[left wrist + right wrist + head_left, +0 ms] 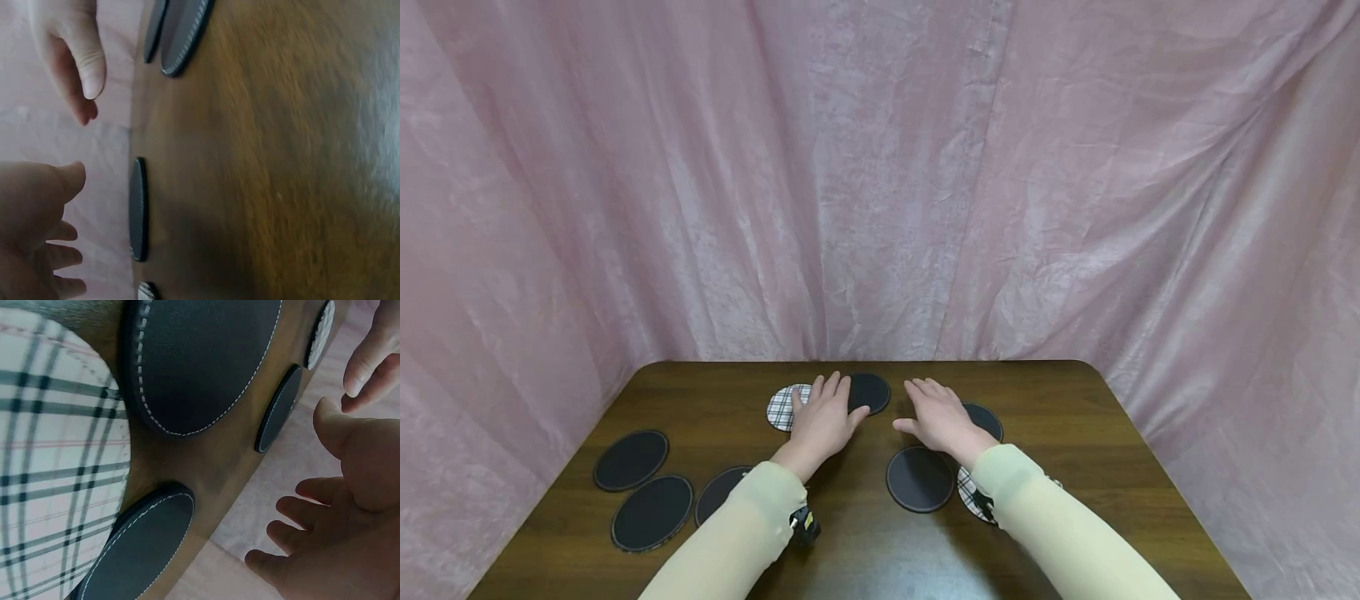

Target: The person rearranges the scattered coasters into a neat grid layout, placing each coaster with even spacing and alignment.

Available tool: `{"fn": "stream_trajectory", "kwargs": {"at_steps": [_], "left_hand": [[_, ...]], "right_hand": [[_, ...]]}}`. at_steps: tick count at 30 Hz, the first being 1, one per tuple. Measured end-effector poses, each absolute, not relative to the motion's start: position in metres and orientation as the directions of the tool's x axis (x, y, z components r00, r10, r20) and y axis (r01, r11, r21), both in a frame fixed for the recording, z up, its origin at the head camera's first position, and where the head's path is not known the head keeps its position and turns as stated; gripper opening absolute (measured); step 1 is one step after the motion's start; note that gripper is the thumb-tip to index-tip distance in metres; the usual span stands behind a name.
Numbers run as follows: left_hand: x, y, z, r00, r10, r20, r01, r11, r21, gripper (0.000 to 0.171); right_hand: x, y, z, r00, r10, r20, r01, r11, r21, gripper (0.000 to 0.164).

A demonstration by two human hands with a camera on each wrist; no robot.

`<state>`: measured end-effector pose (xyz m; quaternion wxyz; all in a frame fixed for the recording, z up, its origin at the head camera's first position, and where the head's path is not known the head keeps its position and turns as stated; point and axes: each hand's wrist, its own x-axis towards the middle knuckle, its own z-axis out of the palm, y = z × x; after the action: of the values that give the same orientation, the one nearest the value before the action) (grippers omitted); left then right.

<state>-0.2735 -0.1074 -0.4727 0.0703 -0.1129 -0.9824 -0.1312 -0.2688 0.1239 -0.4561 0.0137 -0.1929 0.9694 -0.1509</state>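
Both hands hold nothing and are raised over the table, fingers extended and apart. My left hand [825,421] is nearest to a plaid round coaster [780,408] and a black round coaster [872,394] at the far side, partly covering both in the head view. My right hand [942,417] is above the table near a black coaster [986,422] and another black coaster [920,480]. A second plaid coaster [56,469] fills the left of the right wrist view; in the head view the right sleeve partly hides it. White stitching runs round the black coasters' edges.
On the left lie more black coasters: one farther back [631,460], one in front of it [652,513], and one partly behind the left sleeve [718,492]. The brown wooden table [850,550] ends at a pink curtain [880,183] behind it.
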Motion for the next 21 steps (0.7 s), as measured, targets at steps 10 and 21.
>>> {"fn": "stream_trajectory", "kwargs": {"at_steps": [10, 21], "left_hand": [[-0.294, -0.109, -0.486, -0.981, 0.15, 0.122, 0.174, 0.96, 0.218, 0.071], [-0.303, -0.116, -0.495, -0.994, 0.094, 0.06, 0.104, 0.975, 0.197, 0.069]], "right_hand": [[-0.287, 0.105, -0.462, -0.927, -0.37, -0.054, -0.343, 0.899, -0.273, 0.076], [-0.299, 0.09, -0.463, -0.931, -0.343, -0.122, -0.302, 0.915, -0.269, 0.074]]}}
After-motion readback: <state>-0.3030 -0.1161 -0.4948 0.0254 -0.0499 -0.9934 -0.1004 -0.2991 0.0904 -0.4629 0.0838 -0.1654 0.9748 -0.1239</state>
